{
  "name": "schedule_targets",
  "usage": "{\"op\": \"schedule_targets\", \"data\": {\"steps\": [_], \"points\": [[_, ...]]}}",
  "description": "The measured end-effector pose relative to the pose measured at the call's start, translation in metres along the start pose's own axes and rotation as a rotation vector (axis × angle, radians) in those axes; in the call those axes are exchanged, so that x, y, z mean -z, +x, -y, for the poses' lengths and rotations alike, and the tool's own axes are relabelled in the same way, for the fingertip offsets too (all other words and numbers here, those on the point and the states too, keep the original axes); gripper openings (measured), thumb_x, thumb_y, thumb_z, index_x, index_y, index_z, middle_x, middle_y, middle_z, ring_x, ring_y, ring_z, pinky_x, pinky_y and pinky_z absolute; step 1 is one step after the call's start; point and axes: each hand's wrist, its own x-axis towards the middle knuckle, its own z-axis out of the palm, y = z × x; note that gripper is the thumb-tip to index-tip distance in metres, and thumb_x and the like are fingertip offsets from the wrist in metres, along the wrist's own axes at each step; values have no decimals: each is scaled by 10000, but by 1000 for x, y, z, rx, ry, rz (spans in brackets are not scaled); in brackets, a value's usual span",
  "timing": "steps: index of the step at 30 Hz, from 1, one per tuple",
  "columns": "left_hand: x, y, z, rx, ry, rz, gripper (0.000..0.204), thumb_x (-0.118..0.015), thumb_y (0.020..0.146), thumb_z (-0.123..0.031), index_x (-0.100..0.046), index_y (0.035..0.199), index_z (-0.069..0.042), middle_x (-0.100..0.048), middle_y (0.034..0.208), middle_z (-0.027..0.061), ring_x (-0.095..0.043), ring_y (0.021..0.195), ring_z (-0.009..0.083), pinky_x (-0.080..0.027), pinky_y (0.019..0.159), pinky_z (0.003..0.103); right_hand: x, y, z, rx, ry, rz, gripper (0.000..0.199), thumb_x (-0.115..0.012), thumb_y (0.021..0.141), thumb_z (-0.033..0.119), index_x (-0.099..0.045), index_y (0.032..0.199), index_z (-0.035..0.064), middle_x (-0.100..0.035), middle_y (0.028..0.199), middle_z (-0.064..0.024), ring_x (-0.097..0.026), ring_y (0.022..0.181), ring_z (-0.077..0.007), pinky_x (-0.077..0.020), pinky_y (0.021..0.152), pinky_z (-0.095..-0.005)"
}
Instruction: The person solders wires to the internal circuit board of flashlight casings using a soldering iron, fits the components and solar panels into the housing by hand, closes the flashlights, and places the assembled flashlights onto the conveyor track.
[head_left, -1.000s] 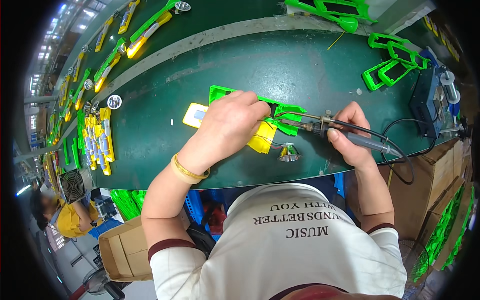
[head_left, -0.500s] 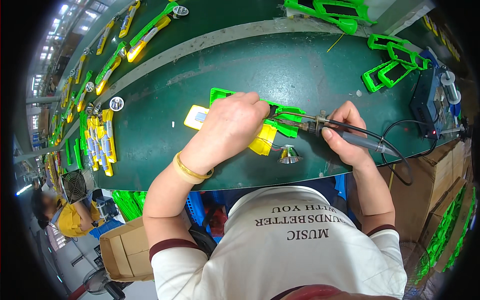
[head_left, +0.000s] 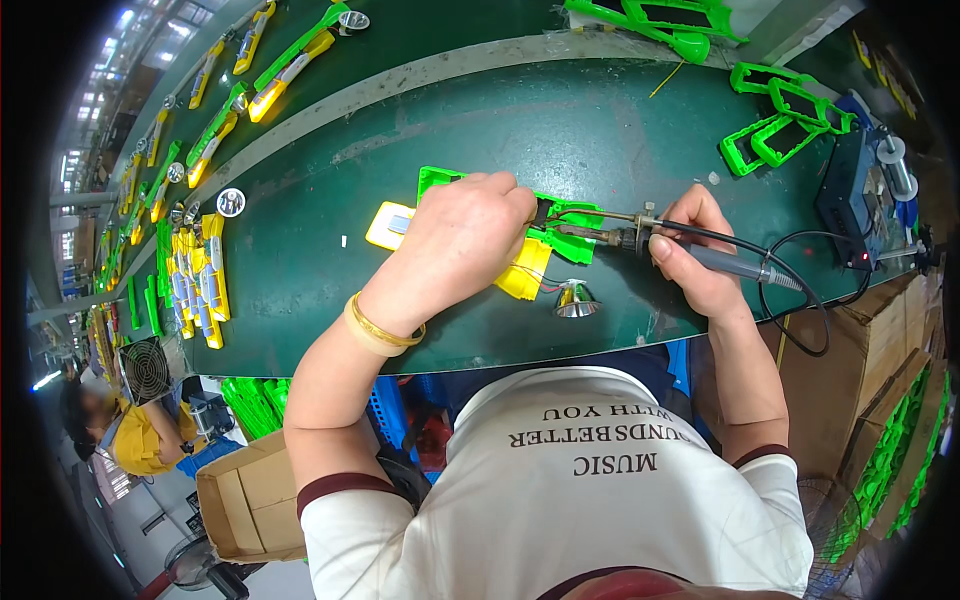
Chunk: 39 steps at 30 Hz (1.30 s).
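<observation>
Green shell [head_left: 577, 247] lies under our left hand [head_left: 470, 228], whose fingers bend over it; we cannot tell what their hidden tips pinch. Our right hand [head_left: 712, 290] is wrapped around the iron [head_left: 742, 264]. Since half a second ago both grips look unchanged; the shell sits slightly higher in view. Down and right of our right hand, a carton [head_left: 883, 400] holds green parts [head_left: 885, 452]; below our left, a box [head_left: 255, 505] stands open.
</observation>
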Motion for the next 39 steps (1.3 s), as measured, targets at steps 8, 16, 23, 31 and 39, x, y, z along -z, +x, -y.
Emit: {"op": "schedule_targets", "data": {"steps": [8,16,23,31,39], "points": [[1,3,4,2,2,-12,54,-605,704,-69,-574,743,-48,-520,665,83,-550,649,257,-440,554,355,-5,9,4,15,-84,28,268,-674,751,198,-438,735,70,-441,668,19,-365,621,-57,-310,541,-229],[0,1,0,-14,-9,-14,60,-602,675,-85,-556,709,-67,-528,684,86,-561,654,271,-465,550,373,0,13,28,215,420,-144,279,-630,808,210,-383,849,86,-415,617,4,-391,466,-68,-312,416,-198],[1,-3,-1,-13,-9,-14,44,-599,686,-83,-568,709,-61,-532,671,86,-565,657,263,-459,563,368,11,90,127,439,741,-188,273,-426,935,318,-450,809,77,-476,589,-41,-441,493,-88,-309,422,-195],[5,2,0,-25,-9,0,40,-585,701,-90,-569,710,-55,-539,681,87,-564,670,270,-459,577,374,-34,26,29,35,490,-233,300,-336,938,412,-312,1065,141,-482,1053,-126,-594,879,-252,-547,524,-328],[-1,-3,-16,119,-32,-62,40,-591,720,-96,-586,717,-57,-538,676,91,-566,672,272,-455,582,377,-45,21,3,-42,533,-120,296,-361,941,365,-264,1054,108,-486,957,-124,-599,876,-269,-535,733,-392]]}}
